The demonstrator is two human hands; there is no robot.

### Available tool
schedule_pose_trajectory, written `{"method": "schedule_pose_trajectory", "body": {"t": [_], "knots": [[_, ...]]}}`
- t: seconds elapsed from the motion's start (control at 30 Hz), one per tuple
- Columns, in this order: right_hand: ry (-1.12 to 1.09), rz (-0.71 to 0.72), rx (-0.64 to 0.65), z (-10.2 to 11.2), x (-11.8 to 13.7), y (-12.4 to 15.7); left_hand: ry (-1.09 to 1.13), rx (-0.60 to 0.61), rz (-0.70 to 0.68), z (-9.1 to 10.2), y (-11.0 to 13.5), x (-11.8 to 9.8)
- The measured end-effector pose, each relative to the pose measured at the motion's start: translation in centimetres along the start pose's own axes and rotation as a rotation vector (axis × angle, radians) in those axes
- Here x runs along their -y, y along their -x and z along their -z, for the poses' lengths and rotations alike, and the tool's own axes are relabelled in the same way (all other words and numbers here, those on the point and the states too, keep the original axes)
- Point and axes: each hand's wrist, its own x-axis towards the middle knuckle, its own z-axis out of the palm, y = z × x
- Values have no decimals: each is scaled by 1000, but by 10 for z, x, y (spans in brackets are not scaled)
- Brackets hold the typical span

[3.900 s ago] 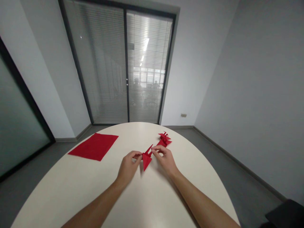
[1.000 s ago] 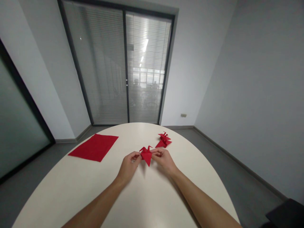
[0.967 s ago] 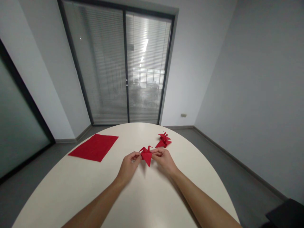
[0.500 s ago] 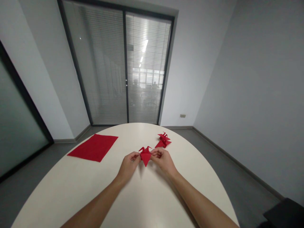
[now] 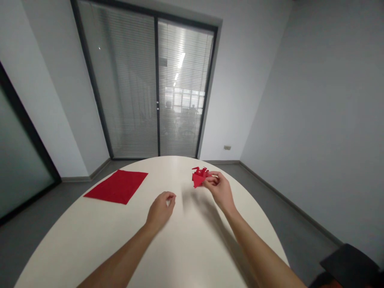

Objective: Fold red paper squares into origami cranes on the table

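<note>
My right hand (image 5: 220, 190) pinches a red origami crane (image 5: 198, 178) by one side, holding it above the far right part of the table. Behind it, more red folded paper partly shows, mostly covered by the held crane and my fingers. My left hand (image 5: 161, 206) stays near the middle of the table, thumb and fingertips pressed together with nothing visible in them. Left of that hand, a flat square sheet of red paper (image 5: 117, 187) lies on the table, apart from both hands.
The round white table (image 5: 177, 248) fills the lower view. At the bottom right stands a dark chair (image 5: 349, 264). Beyond the table is a glass partition with blinds (image 5: 132, 92), and a wall socket (image 5: 227, 147) sits low on the wall.
My left hand has let go of the crane and stays near where it was. My right hand has carried the crane away and to the right, over the other folded pieces.
</note>
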Motion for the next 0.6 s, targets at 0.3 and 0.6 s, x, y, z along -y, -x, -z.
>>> {"method": "schedule_pose_trajectory", "body": {"t": [0.3, 0.6], "knots": [[254, -17, -215, 54, -16, 22, -249, 85, -201, 1, 14, -6], [503, -117, -208, 58, -45, 31, -280, 122, -215, 1, 15, -8]]}}
